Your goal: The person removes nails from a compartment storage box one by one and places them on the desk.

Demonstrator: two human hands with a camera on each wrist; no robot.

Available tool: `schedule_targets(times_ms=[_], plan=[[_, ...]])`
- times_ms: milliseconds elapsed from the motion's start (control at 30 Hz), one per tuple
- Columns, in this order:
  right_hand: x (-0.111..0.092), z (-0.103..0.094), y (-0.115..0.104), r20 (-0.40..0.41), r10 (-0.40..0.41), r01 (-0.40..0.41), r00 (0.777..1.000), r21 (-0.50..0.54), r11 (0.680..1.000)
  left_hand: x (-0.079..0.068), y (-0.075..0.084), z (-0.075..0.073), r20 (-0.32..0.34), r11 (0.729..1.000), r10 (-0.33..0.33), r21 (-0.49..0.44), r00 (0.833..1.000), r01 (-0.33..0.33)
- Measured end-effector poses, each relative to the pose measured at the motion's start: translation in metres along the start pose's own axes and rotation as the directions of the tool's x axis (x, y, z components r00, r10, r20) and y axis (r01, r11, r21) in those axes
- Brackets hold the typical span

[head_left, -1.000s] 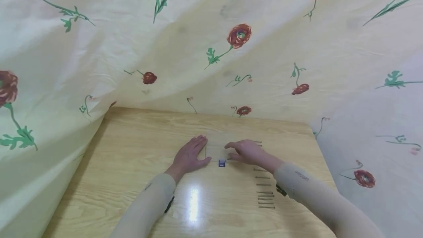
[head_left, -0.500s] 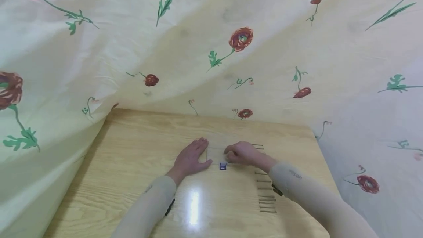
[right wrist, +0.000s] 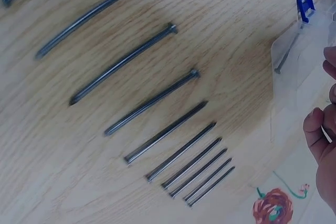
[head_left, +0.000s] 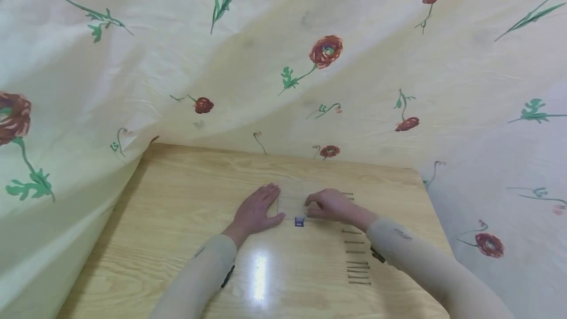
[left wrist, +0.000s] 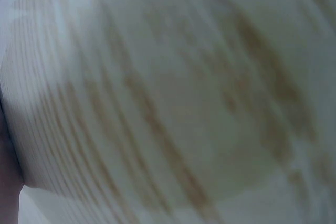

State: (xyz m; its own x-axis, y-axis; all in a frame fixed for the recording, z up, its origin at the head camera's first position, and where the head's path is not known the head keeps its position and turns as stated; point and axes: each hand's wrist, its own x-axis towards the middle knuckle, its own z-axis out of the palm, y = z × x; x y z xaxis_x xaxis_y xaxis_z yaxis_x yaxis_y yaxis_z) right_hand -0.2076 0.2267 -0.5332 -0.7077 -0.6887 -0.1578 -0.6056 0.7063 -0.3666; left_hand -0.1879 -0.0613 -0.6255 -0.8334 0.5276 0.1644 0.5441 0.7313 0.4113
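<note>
A clear plastic box (head_left: 290, 207) with a blue latch (head_left: 299, 221) lies on the wooden table. My left hand (head_left: 257, 210) rests beside its left edge, fingers extended and thumb spread toward the near corner. Over the box's right part is my right hand (head_left: 330, 204), index finger bent and thumb apart from it, nothing visible between them. In the right wrist view, a single nail (right wrist: 286, 56) shows in the box (right wrist: 278, 87) near its latch side, and the right hand's fingers (right wrist: 314, 129) curl loosely at the frame's edge. The left wrist view holds mostly blurred wood grain.
A column of several steel nails (right wrist: 166, 132) lies on the table right of the box, running beneath the right forearm. Flower-printed cloth (head_left: 248, 73) hangs behind the table and along both sides. A bright light reflection falls on the tabletop (head_left: 199, 196) between the forearms.
The right hand's thumb and index closed together low at the box half a second ago; now they are apart and the hand sits slightly further right. The left hand has stayed in place.
</note>
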Motion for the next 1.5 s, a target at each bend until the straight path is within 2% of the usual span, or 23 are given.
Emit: schedule_targets(times_ms=[300, 600, 867, 1000, 1300, 1500], plan=[[-0.016, 0.000, 0.007, 0.003, 0.005, -0.005, 1.000, -0.028, 1.000, 0.000, 0.000, -0.003, 0.006, 1.000, -0.003, -0.017, 1.000, 0.003], [-0.018, 0.003, 0.008, -0.026, -0.038, 0.036, 0.999, -0.060, 0.998, 0.000, 0.001, -0.003, 0.010, 1.000, 0.003, -0.016, 1.000, -0.003], [-0.016, 0.004, 0.008, -0.054, -0.151, 0.142, 0.987, -0.148, 0.979, 0.000, 0.002, -0.004, 0.016, 1.000, -0.002, -0.011, 1.000, 0.002], [-0.014, 0.005, 0.007, -0.029, -0.181, 0.173, 0.983, -0.180, 0.968, -0.001, 0.002, -0.005, 0.006, 1.000, -0.003, -0.014, 1.000, 0.003], [-0.009, 0.004, 0.001, 0.056, -0.160, 0.167, 0.986, -0.190, 0.967, -0.001, 0.000, -0.001, -0.003, 1.000, 0.010, -0.002, 1.000, -0.010], [-0.004, 0.009, 0.002, 0.089, -0.180, 0.197, 0.980, -0.235, 0.952, -0.003, -0.001, 0.002, -0.011, 1.000, 0.025, 0.007, 1.000, -0.025]])
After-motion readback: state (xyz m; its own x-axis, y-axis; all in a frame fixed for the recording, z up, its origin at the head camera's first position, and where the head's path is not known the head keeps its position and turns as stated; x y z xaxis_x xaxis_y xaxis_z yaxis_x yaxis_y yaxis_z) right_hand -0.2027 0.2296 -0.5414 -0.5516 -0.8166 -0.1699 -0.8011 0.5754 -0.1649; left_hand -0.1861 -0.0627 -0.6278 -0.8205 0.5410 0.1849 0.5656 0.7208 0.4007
